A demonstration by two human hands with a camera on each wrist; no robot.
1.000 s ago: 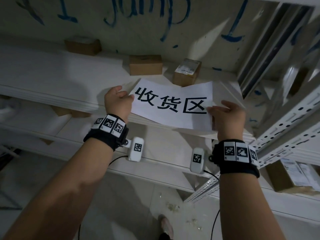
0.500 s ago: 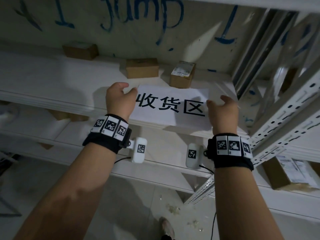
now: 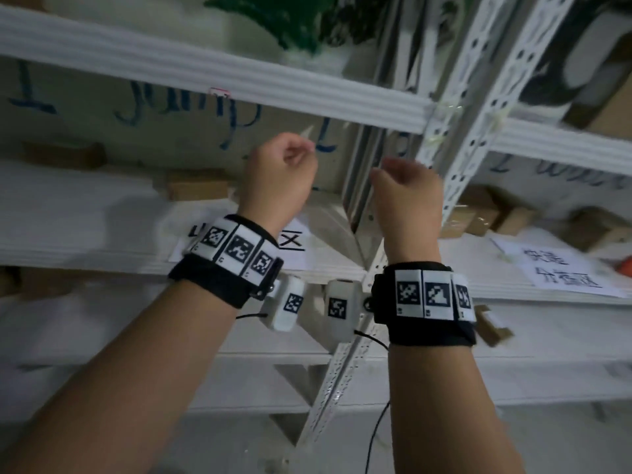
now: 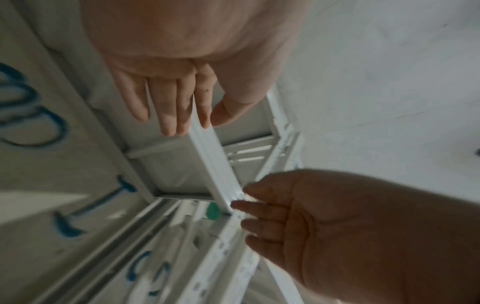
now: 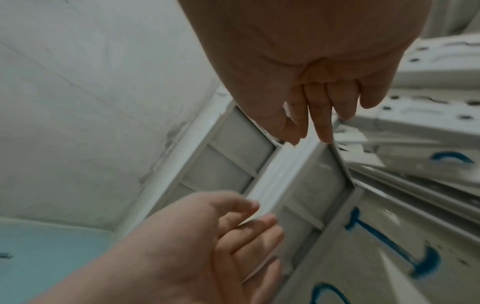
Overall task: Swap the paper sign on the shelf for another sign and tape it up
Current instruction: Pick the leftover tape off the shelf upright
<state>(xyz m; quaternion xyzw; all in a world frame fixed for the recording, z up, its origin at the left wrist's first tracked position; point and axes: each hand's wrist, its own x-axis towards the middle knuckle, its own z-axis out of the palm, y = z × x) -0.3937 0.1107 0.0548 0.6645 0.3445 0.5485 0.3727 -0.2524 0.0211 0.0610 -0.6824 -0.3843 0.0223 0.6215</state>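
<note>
The white paper sign (image 3: 296, 230) with black characters lies flat on the middle shelf (image 3: 85, 241), mostly hidden behind my left wrist. A second printed sign (image 3: 561, 271) lies on the shelf to the right. My left hand (image 3: 294, 159) is raised below the upper shelf beam (image 3: 239, 80), its fingers loosely bent and holding nothing (image 4: 179, 107). Beside it my right hand (image 3: 396, 172) is also raised and empty, with its fingers relaxed near the beam's end (image 5: 322, 115). No tape roll shows in any view.
A perforated white upright (image 3: 478, 107) rises just right of my right hand. Several cardboard boxes (image 3: 196, 188) sit at the back of the shelves. A wall with blue writing (image 3: 178, 107) stands behind. A small pale label (image 3: 219, 92) sticks to the beam.
Both hands have let go of the sign, which now lies on the shelf, and have risen toward the upper beam. The head view has tilted upward.
</note>
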